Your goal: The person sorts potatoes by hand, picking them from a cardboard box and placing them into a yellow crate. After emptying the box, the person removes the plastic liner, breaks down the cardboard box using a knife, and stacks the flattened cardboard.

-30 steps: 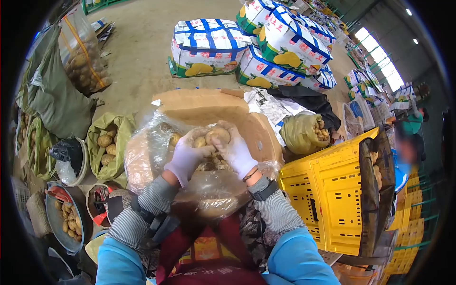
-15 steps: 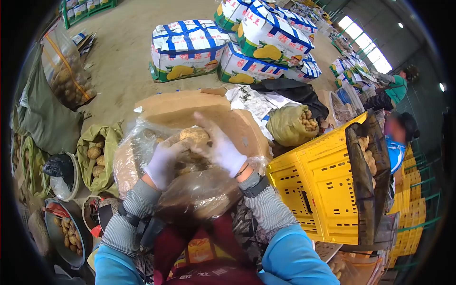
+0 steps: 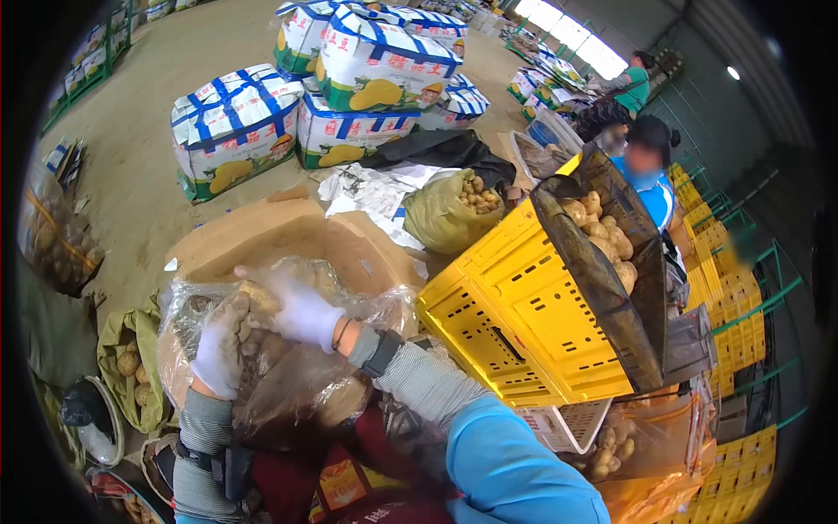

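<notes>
A white-gloved right hand point(image 3: 301, 307) has its fingers closed around a potato point(image 3: 259, 299), over the near left part of an open cardboard box point(image 3: 249, 229); the left hand point(image 3: 220, 348) touches the same potato, though blur leaves its grip impossible to tell. Clear plastic film point(image 3: 185, 307) lines the box. To the right, a yellow slotted crate point(image 3: 532, 325) with a black liner point(image 3: 648, 354) holds a heap of potatoes. An olive sack point(image 3: 432, 217) beyond the box and a green sack point(image 3: 108, 351) at left contain more, as does an orange-tinted plastic bag point(image 3: 659, 489) near right. Far off, blue-strapped potato packs point(image 3: 236, 131) show red characters, 精品土 readable on one; their smaller print is illegible. The crate's edge stands just beside the box, while concrete floor point(image 3: 196, 44) stretches away at far left.
</notes>
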The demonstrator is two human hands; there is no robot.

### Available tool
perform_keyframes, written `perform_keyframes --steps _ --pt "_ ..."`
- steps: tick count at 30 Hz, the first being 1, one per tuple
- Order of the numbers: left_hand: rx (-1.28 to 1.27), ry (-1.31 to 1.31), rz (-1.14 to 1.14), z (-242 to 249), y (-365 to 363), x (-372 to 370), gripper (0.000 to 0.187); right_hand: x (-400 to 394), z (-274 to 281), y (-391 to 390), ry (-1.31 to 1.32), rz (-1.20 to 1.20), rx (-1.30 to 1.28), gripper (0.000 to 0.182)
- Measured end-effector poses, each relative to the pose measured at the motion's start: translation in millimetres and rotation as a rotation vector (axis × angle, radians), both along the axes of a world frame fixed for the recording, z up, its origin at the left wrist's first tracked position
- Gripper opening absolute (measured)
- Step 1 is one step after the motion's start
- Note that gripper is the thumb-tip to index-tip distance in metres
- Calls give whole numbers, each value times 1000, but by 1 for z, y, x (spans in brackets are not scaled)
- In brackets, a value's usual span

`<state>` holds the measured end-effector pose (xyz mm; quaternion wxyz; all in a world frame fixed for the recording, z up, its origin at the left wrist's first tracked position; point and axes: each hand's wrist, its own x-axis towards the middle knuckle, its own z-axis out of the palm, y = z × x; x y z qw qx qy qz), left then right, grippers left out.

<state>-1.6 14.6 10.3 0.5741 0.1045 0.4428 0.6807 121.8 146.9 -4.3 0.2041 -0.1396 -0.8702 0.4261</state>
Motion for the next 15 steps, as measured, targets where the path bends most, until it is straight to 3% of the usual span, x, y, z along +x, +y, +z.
perform_keyframes --steps 2,3,5,6,7,10,13,14,15 --pt "-69 36 0 2 3 1 19 5 10 2 -63 -19 -190 61" --pt "39 70 -6 -13 4 -4 25 5 -2 4 -9 -185 84 54" --pt "148 -62 -36 -65 8 -36 35 31 37 9 29 -343 -29 51" --pt "34 -37 48 -41 10 -24 36 47 62 7 54 -423 -83 50" --pt "66 -34 25 -59 12 -37 33 71 91 3 113 -474 -82 48" --pt "119 -19 -32 -92 16 -57 26 173 173 -10 378 -585 379 50" --pt "34 -7 -43 -83 13 -40 24 305 253 -51 398 -922 804 54" --pt "43 -7 -61 -84 11 -38 23 352 276 -67 287 -1094 1060 53" --pt "111 9 -151 -104 12 -56 24 396 292 -76 513 -1105 1018 55"
